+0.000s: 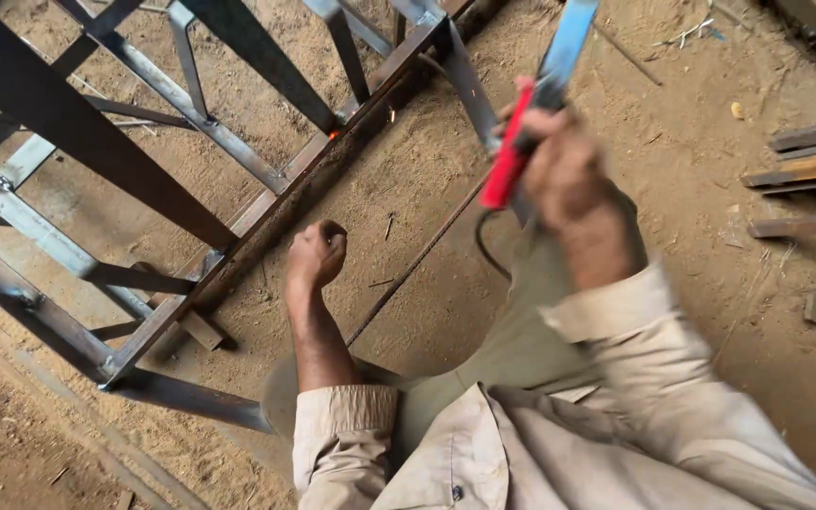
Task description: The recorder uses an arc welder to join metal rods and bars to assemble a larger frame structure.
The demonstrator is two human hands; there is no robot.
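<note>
Two hands are busy, mine both: my right hand point(559, 156) at upper centre-right of the frame is wrapped tight around a red-handled tool point(507, 161) with a dark cable looping off it, its bluish upper part blurred so I cannot tell its exact shape. My left hand point(316, 253), mid-frame, is curled into an empty fist, hovering just beside the lower rail of the steel frame point(266, 203) that lies across the upper left on the sandy floor point(672, 161). A small glowing spot point(334, 135) shows on that rail, so I judge I am between welds on the frame. Next, I think, calls for bringing the tool steadily down to a joint, with my free fist kept off the hot metal. Steel offcuts point(805, 175) lie at the right edge
</note>
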